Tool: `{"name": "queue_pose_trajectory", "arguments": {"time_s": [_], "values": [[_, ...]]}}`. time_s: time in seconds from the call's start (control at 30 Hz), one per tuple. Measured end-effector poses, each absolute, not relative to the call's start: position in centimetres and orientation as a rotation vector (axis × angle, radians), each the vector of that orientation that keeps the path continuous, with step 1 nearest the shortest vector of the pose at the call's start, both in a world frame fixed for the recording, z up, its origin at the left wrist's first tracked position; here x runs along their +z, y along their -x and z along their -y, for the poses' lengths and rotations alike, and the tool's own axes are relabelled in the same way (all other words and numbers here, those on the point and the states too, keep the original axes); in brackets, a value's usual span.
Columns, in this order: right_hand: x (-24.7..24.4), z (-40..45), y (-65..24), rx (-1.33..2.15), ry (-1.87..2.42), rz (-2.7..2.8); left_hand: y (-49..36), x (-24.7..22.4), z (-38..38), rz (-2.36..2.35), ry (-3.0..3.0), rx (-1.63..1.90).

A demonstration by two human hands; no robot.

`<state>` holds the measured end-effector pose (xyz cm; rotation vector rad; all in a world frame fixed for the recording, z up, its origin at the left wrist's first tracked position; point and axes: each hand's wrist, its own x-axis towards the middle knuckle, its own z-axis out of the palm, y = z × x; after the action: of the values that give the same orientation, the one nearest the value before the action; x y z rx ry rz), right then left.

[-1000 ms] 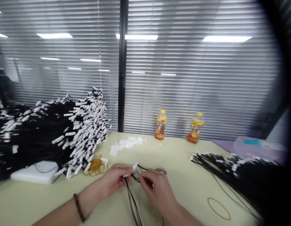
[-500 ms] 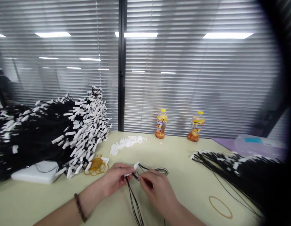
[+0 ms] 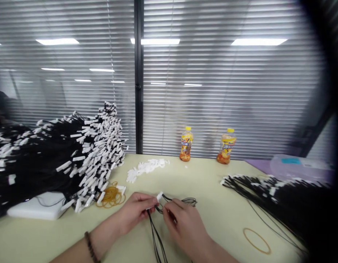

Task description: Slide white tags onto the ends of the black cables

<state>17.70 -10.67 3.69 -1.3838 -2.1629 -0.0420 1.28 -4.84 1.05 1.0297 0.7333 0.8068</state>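
Observation:
My left hand [image 3: 136, 211] is closed on the white tip [image 3: 159, 196] of a bundle of thin black cables. Close on its right, my right hand [image 3: 182, 224] has its fingers pinched at the bundle; what exactly lies between its fingertips is partly hidden. Part of the black cables [image 3: 155, 233] hangs down between the hands toward the table's near edge. Another looped part of the cables [image 3: 189, 201] shows behind the right hand.
A large heap of white-tipped black cables [image 3: 100, 142] fills the left, beside rubber bands [image 3: 111, 196] and a white block [image 3: 34, 210]. White pieces [image 3: 147, 167] and two bottles [image 3: 186, 146] stand farther back. More cables [image 3: 292, 201] and one rubber band [image 3: 256, 241] lie right.
Both hands stay close together at the cable bundle. My right hand's fingers have curled slightly tighter. The whole view has shifted a little.

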Motion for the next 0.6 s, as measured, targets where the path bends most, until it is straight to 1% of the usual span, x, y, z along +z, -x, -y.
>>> {"name": "queue_pose_trajectory", "arguments": {"time_s": [0.27,0.6], "values": [[2.7,10.8,-17.6,-0.371,1.357,2.211,-1.4,1.0,4.9,-0.764,-1.079,0.793],[2.1,10.8,-17.7,-0.449,1.328,2.220,-1.4,1.0,4.9,-0.768,-1.078,0.801]]}}
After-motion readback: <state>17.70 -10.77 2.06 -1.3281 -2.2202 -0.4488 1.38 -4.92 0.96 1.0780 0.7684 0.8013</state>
